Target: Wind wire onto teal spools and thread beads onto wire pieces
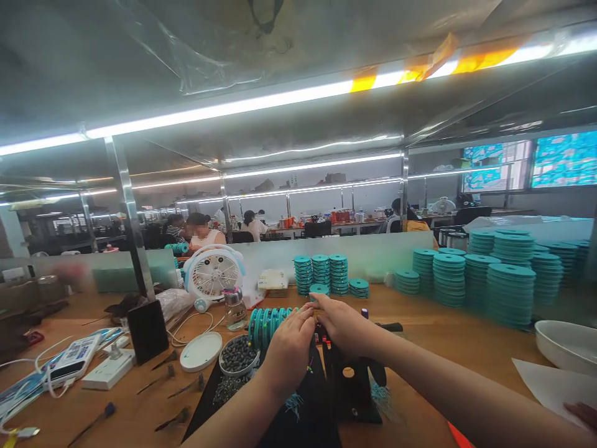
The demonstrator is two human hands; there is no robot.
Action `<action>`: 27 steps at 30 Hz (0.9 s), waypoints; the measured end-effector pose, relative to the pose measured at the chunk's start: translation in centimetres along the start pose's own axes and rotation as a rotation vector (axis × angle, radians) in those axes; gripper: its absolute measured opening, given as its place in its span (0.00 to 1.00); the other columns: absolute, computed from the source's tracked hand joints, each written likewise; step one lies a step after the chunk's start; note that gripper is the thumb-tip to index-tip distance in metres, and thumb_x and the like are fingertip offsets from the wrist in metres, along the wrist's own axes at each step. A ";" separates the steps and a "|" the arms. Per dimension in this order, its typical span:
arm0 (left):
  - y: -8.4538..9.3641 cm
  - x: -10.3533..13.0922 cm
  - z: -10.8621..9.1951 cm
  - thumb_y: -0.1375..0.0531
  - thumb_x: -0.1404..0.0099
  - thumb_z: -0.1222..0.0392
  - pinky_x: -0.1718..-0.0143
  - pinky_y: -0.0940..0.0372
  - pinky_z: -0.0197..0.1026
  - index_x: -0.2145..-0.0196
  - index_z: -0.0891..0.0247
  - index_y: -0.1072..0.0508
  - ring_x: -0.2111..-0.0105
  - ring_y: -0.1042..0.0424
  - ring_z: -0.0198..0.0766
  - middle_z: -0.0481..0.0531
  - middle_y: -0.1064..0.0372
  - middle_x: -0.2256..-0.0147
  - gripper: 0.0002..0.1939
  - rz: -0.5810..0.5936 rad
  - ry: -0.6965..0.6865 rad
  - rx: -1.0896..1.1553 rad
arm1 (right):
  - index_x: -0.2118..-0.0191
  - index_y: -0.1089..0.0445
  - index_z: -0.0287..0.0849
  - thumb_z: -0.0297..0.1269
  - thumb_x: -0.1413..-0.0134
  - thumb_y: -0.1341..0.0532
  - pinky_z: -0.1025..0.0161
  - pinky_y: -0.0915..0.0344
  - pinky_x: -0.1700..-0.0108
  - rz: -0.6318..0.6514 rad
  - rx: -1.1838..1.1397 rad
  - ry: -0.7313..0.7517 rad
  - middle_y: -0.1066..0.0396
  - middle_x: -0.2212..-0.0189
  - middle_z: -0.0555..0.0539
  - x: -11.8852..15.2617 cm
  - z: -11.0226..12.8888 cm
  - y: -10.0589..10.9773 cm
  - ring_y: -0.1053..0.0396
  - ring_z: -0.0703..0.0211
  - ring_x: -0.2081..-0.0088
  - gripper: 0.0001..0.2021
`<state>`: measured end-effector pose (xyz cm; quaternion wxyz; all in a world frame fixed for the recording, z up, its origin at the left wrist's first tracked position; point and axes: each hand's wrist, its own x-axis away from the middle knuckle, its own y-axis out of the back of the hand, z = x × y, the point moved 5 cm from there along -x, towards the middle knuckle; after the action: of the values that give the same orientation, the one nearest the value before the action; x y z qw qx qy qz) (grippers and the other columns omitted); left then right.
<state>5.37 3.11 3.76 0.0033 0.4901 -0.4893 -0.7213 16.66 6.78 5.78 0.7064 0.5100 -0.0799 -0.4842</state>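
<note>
My left hand (291, 345) and my right hand (342, 323) meet at the middle of the bench, above a black device (352, 386). Their fingers are bent together at the tips, and what they hold, if anything, is too small to make out. Just left of my left hand lies a row of teal spools (265, 325) on edge, with small coloured pins. A white bowl of dark small pieces (239, 356) stands beside them, on a black mat (312, 423). Light blue thread ends (293, 404) lie on the mat beneath my hands.
Stacks of teal spools (508, 295) stand at the right and back. A white fan (214, 277), glass jar (234, 309), round white lid (201, 351), phone (74, 358) and brushes are at the left. A white basin (569, 345) sits far right, near part of another hand (581, 412).
</note>
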 end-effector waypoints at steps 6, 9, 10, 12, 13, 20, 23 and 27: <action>0.3 0.4 1.1 0.53 0.34 0.70 0.45 0.39 0.47 0.54 0.66 0.32 0.47 0.35 0.40 0.60 0.31 0.50 0.15 -0.024 0.011 0.115 | 0.42 0.43 0.35 0.25 0.45 0.49 0.56 0.39 0.48 -0.041 -0.012 0.007 0.32 0.50 0.37 0.1 -0.3 -0.1 0.35 0.51 0.48 0.24; 0.9 -0.2 1.2 0.53 0.33 0.67 0.44 0.42 0.46 0.53 0.65 0.31 0.47 0.36 0.40 0.59 0.32 0.49 0.15 0.032 0.066 0.247 | 0.43 0.41 0.36 0.25 0.45 0.48 0.56 0.37 0.50 -0.061 0.018 0.022 0.30 0.52 0.37 -0.2 -0.4 0.2 0.33 0.51 0.50 0.23; 1.1 -0.6 1.3 0.53 0.33 0.66 0.45 0.42 0.46 0.53 0.64 0.31 0.47 0.36 0.41 0.59 0.32 0.49 0.15 0.056 0.105 0.300 | 0.43 0.40 0.36 0.24 0.46 0.48 0.56 0.37 0.51 -0.062 0.027 0.023 0.29 0.52 0.38 -0.4 -0.5 0.3 0.33 0.51 0.50 0.22; 1.3 -1.4 1.9 0.53 0.33 0.64 0.49 0.39 0.44 0.55 0.63 0.30 0.52 0.32 0.41 0.56 0.30 0.52 0.15 0.113 0.217 0.391 | 0.45 0.38 0.35 0.23 0.46 0.48 0.56 0.36 0.50 -0.067 0.036 0.017 0.30 0.52 0.37 -0.6 -0.7 0.6 0.33 0.50 0.50 0.21; 1.4 -1.9 2.4 0.52 0.33 0.62 0.52 0.38 0.44 0.56 0.62 0.28 0.55 0.30 0.41 0.55 0.28 0.55 0.14 0.145 0.273 0.424 | 0.46 0.37 0.34 0.23 0.46 0.48 0.54 0.37 0.50 -0.079 0.040 0.008 0.31 0.51 0.36 -0.5 -0.7 0.8 0.33 0.49 0.50 0.21; 0.2 -5.1 6.1 0.40 0.43 0.56 0.63 0.36 0.40 0.70 0.63 0.23 0.67 0.29 0.40 0.50 0.25 0.70 0.09 0.385 0.456 0.606 | 0.64 0.28 0.43 0.27 0.44 0.45 0.60 0.34 0.60 -0.238 0.097 0.165 0.30 0.66 0.45 2.1 0.9 0.3 0.31 0.55 0.62 0.09; -0.5 -5.5 7.0 0.39 0.45 0.55 0.65 0.36 0.39 0.69 0.65 0.23 0.69 0.29 0.38 0.50 0.25 0.70 0.11 0.463 0.529 0.694 | 0.67 0.29 0.42 0.25 0.49 0.40 0.62 0.36 0.63 -0.271 0.132 0.256 0.32 0.68 0.47 2.7 1.8 -0.9 0.33 0.56 0.65 0.06; -1.0 -5.6 7.2 0.38 0.47 0.55 0.68 0.36 0.38 0.70 0.64 0.23 0.71 0.31 0.36 0.49 0.26 0.72 0.11 0.517 0.586 0.772 | 0.69 0.30 0.43 0.23 0.47 0.42 0.65 0.37 0.66 -0.282 0.126 0.308 0.35 0.71 0.49 2.3 2.7 -1.4 0.35 0.59 0.67 0.08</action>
<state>3.60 11.40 7.29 0.1366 0.4998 -0.8016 -0.2983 15.41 3.27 5.02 0.6022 0.6273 0.0709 -0.4887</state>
